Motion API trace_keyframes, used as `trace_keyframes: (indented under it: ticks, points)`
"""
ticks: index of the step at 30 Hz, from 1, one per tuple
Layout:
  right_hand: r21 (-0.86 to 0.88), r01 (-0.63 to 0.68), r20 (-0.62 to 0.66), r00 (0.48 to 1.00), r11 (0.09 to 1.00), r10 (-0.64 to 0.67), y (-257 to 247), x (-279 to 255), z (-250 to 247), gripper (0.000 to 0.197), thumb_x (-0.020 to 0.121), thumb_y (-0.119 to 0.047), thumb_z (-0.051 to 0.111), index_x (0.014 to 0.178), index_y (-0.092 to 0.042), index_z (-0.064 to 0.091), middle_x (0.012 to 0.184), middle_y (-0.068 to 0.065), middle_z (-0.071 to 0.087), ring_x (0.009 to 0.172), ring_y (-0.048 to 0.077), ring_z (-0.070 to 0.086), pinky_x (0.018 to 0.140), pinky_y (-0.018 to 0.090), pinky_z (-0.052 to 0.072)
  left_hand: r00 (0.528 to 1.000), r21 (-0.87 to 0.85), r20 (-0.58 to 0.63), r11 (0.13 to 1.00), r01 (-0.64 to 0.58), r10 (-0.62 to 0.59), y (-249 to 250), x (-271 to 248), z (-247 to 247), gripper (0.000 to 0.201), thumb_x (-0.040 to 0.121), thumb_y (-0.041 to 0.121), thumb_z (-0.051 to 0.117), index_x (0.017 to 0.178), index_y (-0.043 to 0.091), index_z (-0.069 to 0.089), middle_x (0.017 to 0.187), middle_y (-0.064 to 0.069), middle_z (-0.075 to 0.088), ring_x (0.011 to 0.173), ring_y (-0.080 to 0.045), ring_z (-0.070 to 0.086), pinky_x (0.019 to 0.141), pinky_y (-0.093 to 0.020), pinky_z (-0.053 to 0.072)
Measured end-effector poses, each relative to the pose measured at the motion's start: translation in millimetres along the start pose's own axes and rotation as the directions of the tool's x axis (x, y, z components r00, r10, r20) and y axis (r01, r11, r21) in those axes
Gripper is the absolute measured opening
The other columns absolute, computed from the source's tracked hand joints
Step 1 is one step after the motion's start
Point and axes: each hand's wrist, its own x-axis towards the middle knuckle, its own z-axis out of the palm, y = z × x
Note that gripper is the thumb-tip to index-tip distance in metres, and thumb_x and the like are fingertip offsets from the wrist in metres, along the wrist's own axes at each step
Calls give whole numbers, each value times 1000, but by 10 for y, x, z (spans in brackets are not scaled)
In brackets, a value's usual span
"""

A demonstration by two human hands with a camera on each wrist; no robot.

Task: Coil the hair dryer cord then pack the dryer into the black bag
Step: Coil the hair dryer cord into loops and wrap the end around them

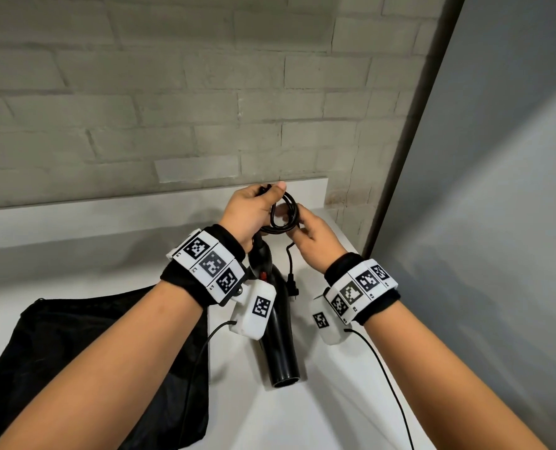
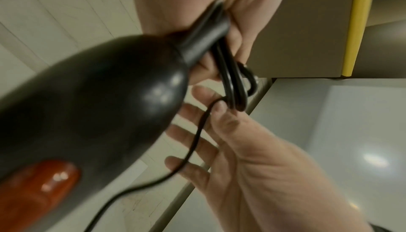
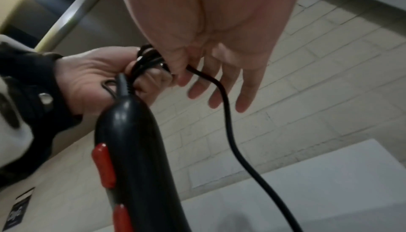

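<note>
My left hand point(image 1: 263, 203) grips several loops of the black cord point(image 1: 281, 216) together with the handle end of the black hair dryer point(image 1: 278, 336). The dryer points nozzle-down over the white table and shows red switches point(image 3: 103, 164). My right hand point(image 1: 297, 230) pinches the loose cord point(image 3: 228, 131) between thumb and forefinger right beside the coil point(image 2: 235, 88); its other fingers point(image 3: 243, 96) are spread straight. The free tail hangs down to the plug point(image 1: 293, 287). The black bag point(image 1: 75, 352) lies flat on the table, left of the dryer.
The white table point(image 1: 319, 401) runs to a brick wall point(image 1: 173, 108) behind a raised white ledge point(image 1: 108, 209). A grey panel point(image 1: 497, 190) closes the right side. Thin sensor cables point(image 1: 387, 378) trail from both wristbands.
</note>
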Motion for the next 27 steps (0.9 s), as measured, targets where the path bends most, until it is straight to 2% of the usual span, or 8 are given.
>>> trace_keyframes:
  ticks: [3, 5, 9, 13, 15, 20, 23, 27]
  points:
    - [8, -74, -59, 995, 997, 75, 59, 1, 1, 23, 90, 4, 39, 92, -4, 60, 65, -8, 52, 56, -10, 51, 59, 3, 39, 1000, -15, -2, 1000, 5, -5, 9, -28, -11, 16, 89, 20, 58, 74, 17, 56, 68, 0, 50, 61, -17, 49, 57, -27, 48]
    - [-57, -126, -56, 991, 990, 123, 98, -8, 4, 24, 91, 3, 39, 85, -9, 59, 63, -12, 49, 55, -10, 50, 56, 1, 37, 1000, -38, -2, 999, 2, -2, 42, -60, -14, 15, 89, 16, 57, 75, 18, 57, 64, 3, 52, 56, -12, 50, 50, -21, 47]
    - [-210, -238, -86, 971, 948, 225, 264, -13, -39, 27, 89, 4, 38, 77, -14, 53, 62, -6, 46, 53, 1, 41, 48, 4, 34, 1000, -12, -3, 1000, -10, 10, 85, -102, -41, 14, 89, 11, 57, 76, 18, 57, 33, 14, 37, 27, -1, 20, 31, -11, 19]
    - [-267, -273, -85, 962, 924, 260, 390, -80, -90, 24, 90, -1, 36, 78, -15, 51, 58, -6, 43, 50, 11, 39, 44, 8, 35, 1000, 9, -5, 1000, -12, 12, 91, -124, -50, 15, 88, 8, 57, 76, 18, 58, 48, 13, 50, 26, -1, 19, 29, -11, 17]
    - [-267, -270, -38, 962, 925, 270, 351, -94, -82, 22, 90, -2, 36, 79, -14, 51, 59, -4, 45, 52, 12, 41, 44, 8, 35, 1000, 3, -9, 1000, -19, 19, 89, -123, -44, 15, 87, 7, 58, 77, 18, 58, 58, 9, 51, 26, 0, 20, 29, -10, 18]
    - [-29, -205, 93, 974, 978, 206, 100, -100, -109, 21, 89, 4, 41, 85, -14, 53, 75, -10, 54, 64, -1, 49, 62, 7, 40, 996, 32, -8, 995, -93, 93, 77, -136, 23, 18, 86, 0, 57, 78, 16, 57, 39, 18, 53, 26, 5, 39, 34, -2, 27]
    - [-15, -180, 220, 959, 984, 179, -60, -131, -150, 16, 92, -4, 43, 91, -10, 58, 68, -16, 53, 53, -8, 48, 59, 11, 40, 995, 44, -11, 994, -102, 103, 72, -129, 39, 17, 86, 1, 58, 78, 17, 57, 40, 18, 53, 26, 4, 39, 34, -2, 27]
    - [-45, -223, 54, 973, 974, 225, -83, -67, -205, 23, 91, -4, 44, 82, -4, 65, 67, -17, 56, 68, -6, 53, 76, 13, 37, 1000, 63, 12, 998, -27, 26, 77, -117, 25, 15, 85, 7, 61, 76, 18, 60, 41, 14, 51, 26, -1, 21, 28, -10, 18]
